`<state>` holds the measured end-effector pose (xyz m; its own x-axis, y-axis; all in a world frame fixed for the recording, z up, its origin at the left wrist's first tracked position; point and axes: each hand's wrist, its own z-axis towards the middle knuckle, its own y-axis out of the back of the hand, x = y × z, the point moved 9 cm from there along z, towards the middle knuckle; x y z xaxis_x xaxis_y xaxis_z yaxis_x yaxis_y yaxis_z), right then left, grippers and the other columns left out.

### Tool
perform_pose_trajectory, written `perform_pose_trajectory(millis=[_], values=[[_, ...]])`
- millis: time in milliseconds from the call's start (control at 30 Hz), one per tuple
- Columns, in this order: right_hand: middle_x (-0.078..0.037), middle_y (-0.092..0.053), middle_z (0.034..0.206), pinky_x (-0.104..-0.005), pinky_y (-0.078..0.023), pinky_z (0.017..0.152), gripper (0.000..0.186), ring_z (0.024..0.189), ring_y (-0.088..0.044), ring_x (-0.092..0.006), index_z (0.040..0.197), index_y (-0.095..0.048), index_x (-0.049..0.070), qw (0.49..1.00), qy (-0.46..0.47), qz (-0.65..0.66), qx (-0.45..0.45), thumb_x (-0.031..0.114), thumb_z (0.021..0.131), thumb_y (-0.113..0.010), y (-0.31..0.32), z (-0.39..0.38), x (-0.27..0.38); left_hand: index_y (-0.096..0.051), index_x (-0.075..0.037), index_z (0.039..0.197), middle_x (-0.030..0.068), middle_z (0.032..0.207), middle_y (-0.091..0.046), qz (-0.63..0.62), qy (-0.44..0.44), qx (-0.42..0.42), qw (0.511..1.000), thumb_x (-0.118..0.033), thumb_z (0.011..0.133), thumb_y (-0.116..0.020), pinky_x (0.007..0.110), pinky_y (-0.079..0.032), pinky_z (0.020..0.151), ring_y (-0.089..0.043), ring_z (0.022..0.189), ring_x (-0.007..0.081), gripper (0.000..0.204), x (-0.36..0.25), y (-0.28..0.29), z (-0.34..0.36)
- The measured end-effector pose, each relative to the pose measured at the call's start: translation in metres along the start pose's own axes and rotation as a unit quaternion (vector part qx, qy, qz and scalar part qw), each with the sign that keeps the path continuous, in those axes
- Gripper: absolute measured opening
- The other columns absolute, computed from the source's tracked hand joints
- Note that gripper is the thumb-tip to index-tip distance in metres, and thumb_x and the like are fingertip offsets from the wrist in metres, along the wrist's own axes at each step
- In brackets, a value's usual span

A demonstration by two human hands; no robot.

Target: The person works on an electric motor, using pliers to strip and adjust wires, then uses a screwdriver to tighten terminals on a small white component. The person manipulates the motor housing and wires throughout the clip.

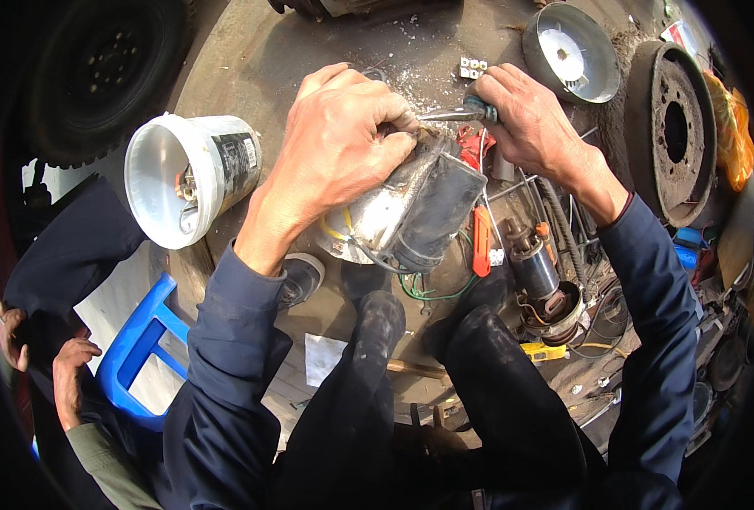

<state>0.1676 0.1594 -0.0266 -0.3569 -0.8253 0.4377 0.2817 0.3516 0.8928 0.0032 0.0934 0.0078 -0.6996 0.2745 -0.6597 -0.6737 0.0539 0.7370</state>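
My right hand grips a pair of pliers by the blue-green handle, with the metal jaws reaching left. At the jaws' tip, my left hand pinches thumb against forefinger; whatever lies between them is too small or hidden to tell. Just below both hands is a worn, dirty metal motor housing, silver on one side and dark on the other. Yellow, dark and green wires hang from its lower end. A red rag-like piece lies right of the housing, beneath my right hand.
A white bucket holding metal parts stands at left. An orange utility knife, a small motor and tangled tools lie at right. Farther back are a round metal pan and a rusty drum. Another person's hands rest near a blue stool.
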Motion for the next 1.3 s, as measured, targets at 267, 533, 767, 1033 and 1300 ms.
perform_pose_trajectory(millis=[267, 533, 767, 1033, 1300], values=[[-0.012, -0.072, 0.089, -0.0372, -0.054, 0.08, 0.027, 0.084, -0.067, -0.0157, 0.111, -0.067, -0.004, 0.868, -0.417, 0.268, -0.012, 0.022, 0.101, -0.07, 0.015, -0.106, -0.067, -0.078, -0.011, 0.091, 0.0012, 0.088, -0.069, 0.005, 0.004, 0.037, 0.999, -0.01, 0.081, -0.081, 0.05, -0.038, 0.118, -0.066, 0.089, 0.0211, 0.011, -0.015, 0.001, 0.007], [0.001, -0.069, 0.081, -0.0254, -0.042, 0.054, 0.027, 0.062, -0.055, -0.006, 0.1, -0.073, 0.004, 0.669, -0.508, 0.541, 0.05, 0.031, 0.104, -0.072, 0.01, -0.142, 0.012, -0.076, -0.011, 0.093, 0.0035, 0.096, -0.071, 0.042, -0.025, 0.069, 0.996, -0.01, 0.078, -0.084, 0.058, -0.031, 0.123, -0.069, 0.103, 0.024, 0.017, -0.024, -0.005, 0.007], [-0.007, -0.071, 0.079, -0.0276, -0.04, 0.054, 0.03, 0.055, -0.052, -0.0089, 0.1, -0.072, -0.002, 0.454, -0.4, 0.78, 0.159, 0.026, 0.108, -0.064, -0.011, -0.084, 0.106, -0.075, -0.009, 0.095, 0.0056, 0.101, -0.073, 0.059, 0.026, 0.078, 0.995, -0.014, 0.081, -0.083, 0.058, -0.029, 0.124, -0.07, 0.111, 0.0267, 0.017, -0.021, -0.009, 0.002], [-0.008, -0.068, 0.073, -0.0307, -0.043, 0.055, 0.035, 0.06, -0.06, -0.0135, 0.099, -0.074, -0.007, 0.396, -0.415, 0.789, 0.221, 0.025, 0.106, -0.063, -0.038, -0.071, 0.126, -0.074, -0.009, 0.088, 0.0079, 0.095, -0.073, 0.04, 0.015, 0.058, 0.997, -0.008, 0.079, -0.078, 0.059, -0.033, 0.12, -0.07, 0.109, 0.0292, 0.01, -0.02, -0.007, 0.003], [-0.011, -0.066, 0.068, -0.0313, -0.042, 0.053, 0.039, 0.055, -0.057, -0.0136, 0.093, -0.071, -0.009, 0.388, -0.397, 0.811, 0.186, 0.026, 0.107, -0.061, -0.041, -0.062, 0.126, -0.072, -0.009, 0.087, 0.0093, 0.096, -0.073, 0.042, 0.014, 0.049, 0.998, -0.007, 0.078, -0.076, 0.058, -0.035, 0.119, -0.07, 0.107, 0.0296, 0.009, -0.019, -0.007, 0.002]])
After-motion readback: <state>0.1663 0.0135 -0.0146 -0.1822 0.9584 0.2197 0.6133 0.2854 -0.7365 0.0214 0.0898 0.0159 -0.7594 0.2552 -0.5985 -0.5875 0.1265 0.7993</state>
